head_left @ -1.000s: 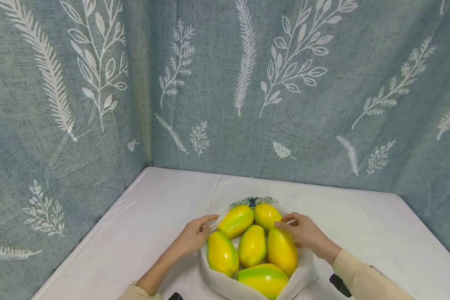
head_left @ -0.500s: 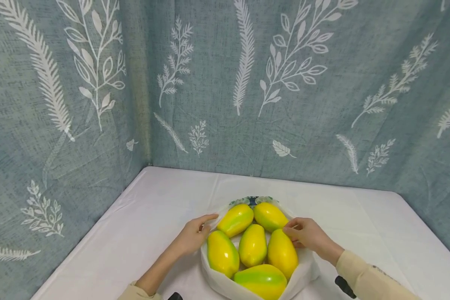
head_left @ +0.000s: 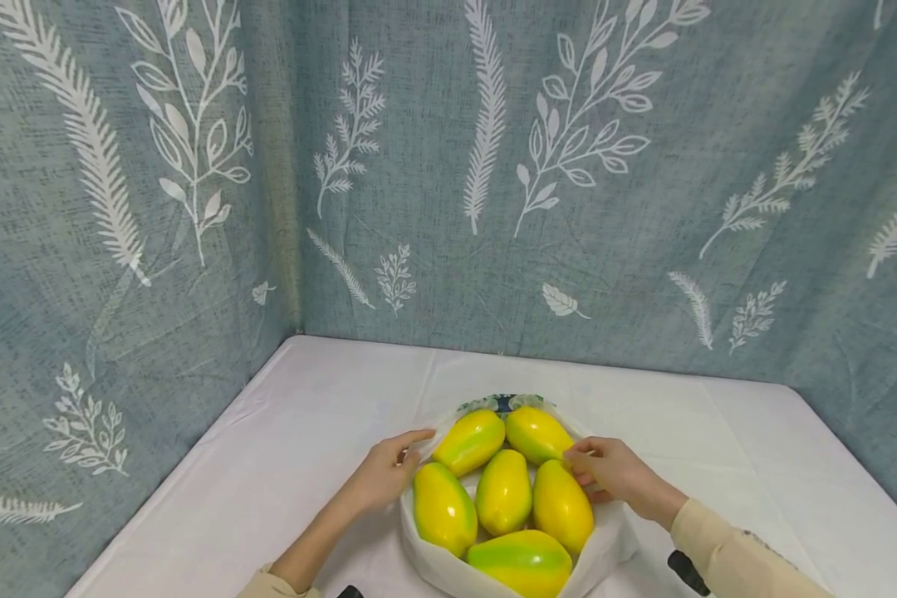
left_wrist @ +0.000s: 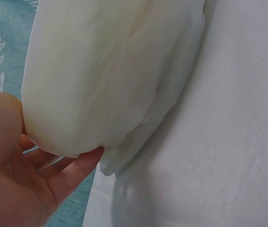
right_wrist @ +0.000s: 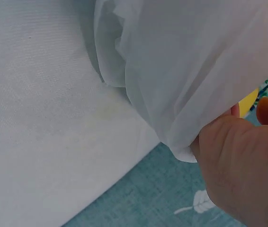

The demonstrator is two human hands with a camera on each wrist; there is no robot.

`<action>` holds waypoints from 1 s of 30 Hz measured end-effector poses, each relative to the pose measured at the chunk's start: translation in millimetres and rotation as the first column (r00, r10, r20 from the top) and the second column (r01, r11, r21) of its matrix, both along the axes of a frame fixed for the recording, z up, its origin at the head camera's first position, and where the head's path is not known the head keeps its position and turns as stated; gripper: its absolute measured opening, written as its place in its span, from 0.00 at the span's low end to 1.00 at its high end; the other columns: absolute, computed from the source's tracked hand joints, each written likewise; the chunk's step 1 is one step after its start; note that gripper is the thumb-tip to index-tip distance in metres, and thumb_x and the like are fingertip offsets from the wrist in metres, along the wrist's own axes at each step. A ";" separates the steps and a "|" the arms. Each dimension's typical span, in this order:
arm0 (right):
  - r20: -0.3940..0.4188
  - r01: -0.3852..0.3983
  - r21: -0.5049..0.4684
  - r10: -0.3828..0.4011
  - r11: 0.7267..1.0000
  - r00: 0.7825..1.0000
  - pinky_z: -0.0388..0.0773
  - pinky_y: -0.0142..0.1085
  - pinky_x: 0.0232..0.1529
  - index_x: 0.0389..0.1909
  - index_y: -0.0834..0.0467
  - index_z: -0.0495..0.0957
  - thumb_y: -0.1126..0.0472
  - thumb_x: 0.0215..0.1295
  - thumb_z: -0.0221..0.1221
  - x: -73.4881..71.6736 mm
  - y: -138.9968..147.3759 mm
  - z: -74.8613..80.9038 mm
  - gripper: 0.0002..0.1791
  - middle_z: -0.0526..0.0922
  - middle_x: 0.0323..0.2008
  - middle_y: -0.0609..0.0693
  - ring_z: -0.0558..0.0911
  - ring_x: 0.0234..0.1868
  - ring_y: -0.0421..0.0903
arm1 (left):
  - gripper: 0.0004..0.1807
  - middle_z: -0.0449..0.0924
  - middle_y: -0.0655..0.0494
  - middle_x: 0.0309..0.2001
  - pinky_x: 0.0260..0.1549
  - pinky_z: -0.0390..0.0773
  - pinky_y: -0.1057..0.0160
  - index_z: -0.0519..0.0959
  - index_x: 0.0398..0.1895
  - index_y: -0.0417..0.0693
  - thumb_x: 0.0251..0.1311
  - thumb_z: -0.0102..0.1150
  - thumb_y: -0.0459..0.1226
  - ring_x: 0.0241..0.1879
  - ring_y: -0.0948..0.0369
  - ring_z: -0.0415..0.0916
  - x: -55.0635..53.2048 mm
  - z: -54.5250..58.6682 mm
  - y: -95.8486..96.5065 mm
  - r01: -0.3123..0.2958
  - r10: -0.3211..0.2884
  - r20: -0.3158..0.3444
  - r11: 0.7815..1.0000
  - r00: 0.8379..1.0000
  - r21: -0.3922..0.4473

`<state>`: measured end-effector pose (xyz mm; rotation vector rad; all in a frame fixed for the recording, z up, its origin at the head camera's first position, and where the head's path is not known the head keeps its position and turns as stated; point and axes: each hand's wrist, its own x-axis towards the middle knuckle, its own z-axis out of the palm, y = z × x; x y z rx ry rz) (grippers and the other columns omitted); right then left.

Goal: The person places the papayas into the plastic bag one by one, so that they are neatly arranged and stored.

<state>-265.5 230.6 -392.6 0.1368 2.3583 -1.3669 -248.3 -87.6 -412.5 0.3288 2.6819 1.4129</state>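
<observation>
A white cloth bag (head_left: 605, 548) with a blue-green print at its far edge stands wide-mouthed, with several shiny yellow-green fruits inside, shaped like mangoes or papayas. One such fruit (head_left: 503, 492) lies in the middle, ringed by the others. My left hand (head_left: 384, 470) holds the bag's left rim; in the left wrist view its fingers (left_wrist: 79, 166) bend against the bag's outer side. Across from it, my right hand (head_left: 619, 475) grips the right rim, fingertips close to the right-hand fruit (head_left: 563, 507). In the right wrist view, bag cloth (right_wrist: 186, 85) hides most of that hand's fingers.
The bag stands on a white-covered table (head_left: 351, 390). Blue-green curtains (head_left: 433, 166) with white leaf prints hang behind it and at the left side.
My right hand has shifted slightly right, off the upper-right fruit, which now shows more fully and has turned a little. The left hand stays at its rim.
</observation>
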 end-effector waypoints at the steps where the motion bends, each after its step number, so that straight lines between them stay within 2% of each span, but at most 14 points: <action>1: 0.004 -0.002 -0.006 0.002 1.000 1.000 0.80 0.44 0.39 0.49 0.67 0.73 0.56 0.71 0.53 -0.4 0.7 0.5 0.18 0.77 0.40 0.56 0.78 0.37 0.48 | 0.21 0.73 0.41 0.57 0.26 0.69 0.63 0.73 0.61 0.42 0.65 0.46 0.27 0.32 0.57 0.67 -0.1 0.0 0.0 -0.001 0.001 0.000 1.000 1.000 -0.002; 4: 0.007 -0.005 -0.023 0.006 1.000 1.000 0.80 0.45 0.39 0.50 0.67 0.73 0.55 0.71 0.52 -1.7 3.3 2.3 0.19 0.77 0.40 0.57 0.78 0.37 0.49 | 0.21 0.72 0.41 0.59 0.36 0.75 0.56 0.74 0.61 0.43 0.65 0.46 0.28 0.41 0.53 0.72 -0.1 0.1 0.2 -0.009 0.009 0.000 1.000 1.000 -0.003; 6: 0.000 -0.005 -0.039 0.005 0.999 1.000 0.80 0.45 0.40 0.50 0.67 0.73 0.55 0.71 0.52 -2.2 5.5 3.8 0.19 0.77 0.41 0.57 0.79 0.38 0.49 | 0.21 0.71 0.41 0.61 0.43 0.75 0.50 0.74 0.61 0.44 0.65 0.46 0.28 0.49 0.49 0.72 -0.3 0.0 0.2 -0.011 0.011 -0.004 1.000 1.000 -0.002; 8: -0.018 -0.007 -0.053 0.006 0.999 1.000 0.80 0.46 0.40 0.51 0.68 0.73 0.54 0.71 0.51 -3.0 8.4 4.2 0.20 0.77 0.42 0.58 0.79 0.39 0.50 | 0.21 0.70 0.41 0.61 0.47 0.74 0.45 0.74 0.61 0.44 0.65 0.47 0.28 0.52 0.46 0.72 -0.9 -0.4 0.5 -0.009 0.009 -0.003 1.000 1.000 0.004; 11: -0.042 -0.012 -0.083 0.009 0.997 0.999 0.80 0.46 0.41 0.51 0.69 0.72 0.50 0.71 0.51 -4.1 11.0 2.9 0.24 0.76 0.42 0.59 0.80 0.41 0.51 | 0.21 0.70 0.40 0.61 0.49 0.72 0.43 0.74 0.61 0.44 0.65 0.48 0.29 0.53 0.44 0.71 -1.0 -1.3 -0.6 -0.010 0.010 -0.002 1.000 1.000 0.006; 14: -0.052 -0.023 -0.103 0.017 0.994 0.998 0.80 0.45 0.42 0.51 0.69 0.72 0.47 0.70 0.51 -3.7 12.1 -0.4 0.27 0.76 0.42 0.59 0.80 0.41 0.50 | 0.23 0.72 0.39 0.59 0.49 0.72 0.43 0.71 0.63 0.46 0.65 0.50 0.30 0.52 0.45 0.72 1.9 -1.7 -1.9 -0.036 0.036 -0.014 0.999 0.999 -0.011; 17: -0.062 -0.022 -0.106 0.015 0.994 0.998 0.80 0.45 0.41 0.51 0.68 0.73 0.47 0.70 0.51 -3.7 12.4 -2.6 0.26 0.77 0.42 0.58 0.80 0.40 0.50 | 0.24 0.75 0.40 0.55 0.46 0.73 0.42 0.69 0.65 0.47 0.65 0.52 0.34 0.50 0.45 0.74 6.2 -0.2 -2.4 -0.094 0.090 -0.073 0.995 0.993 -0.046; 20: -0.087 -0.024 -0.100 0.015 0.995 0.996 0.80 0.45 0.40 0.52 0.68 0.73 0.48 0.70 0.52 -5.3 12.3 -3.4 0.25 0.77 0.42 0.57 0.80 0.40 0.50 | 0.23 0.78 0.43 0.51 0.44 0.74 0.43 0.70 0.64 0.47 0.66 0.54 0.38 0.49 0.47 0.76 6.4 0.4 -2.0 -0.167 0.156 -0.158 0.984 0.975 -0.055; 24: -0.126 -0.016 -0.082 0.005 0.996 0.992 0.80 0.43 0.39 0.52 0.69 0.72 0.47 0.70 0.52 -5.9 16.7 -8.3 0.27 0.78 0.42 0.58 0.80 0.39 0.50 | 0.20 0.79 0.46 0.50 0.46 0.75 0.46 0.73 0.60 0.43 0.67 0.53 0.39 0.50 0.49 0.76 -4.2 -5.1 -1.5 -0.187 0.179 -0.231 0.982 0.956 -0.012; 27: -0.166 0.022 -0.045 -0.030 0.999 0.986 0.80 0.41 0.38 0.52 0.69 0.73 0.48 0.70 0.53 -7.7 22.6 -15.4 0.26 0.79 0.41 0.57 0.80 0.37 0.48 | 0.19 0.78 0.45 0.52 0.49 0.73 0.46 0.74 0.59 0.40 0.67 0.53 0.38 0.52 0.48 0.74 -18.8 -10.9 -3.1 -0.156 0.153 -0.266 0.988 0.952 0.010; 30: -0.225 0.045 0.016 -0.040 0.999 0.973 0.80 0.39 0.37 0.51 0.68 0.74 0.49 0.70 0.53 -13.4 28.6 -22.7 0.24 0.79 0.40 0.56 0.79 0.36 0.47 | 0.21 0.76 0.42 0.55 0.52 0.70 0.43 0.72 0.60 0.37 0.67 0.53 0.37 0.55 0.45 0.72 -36.2 -14.5 -7.1 -0.131 0.118 -0.303 0.991 0.946 -0.023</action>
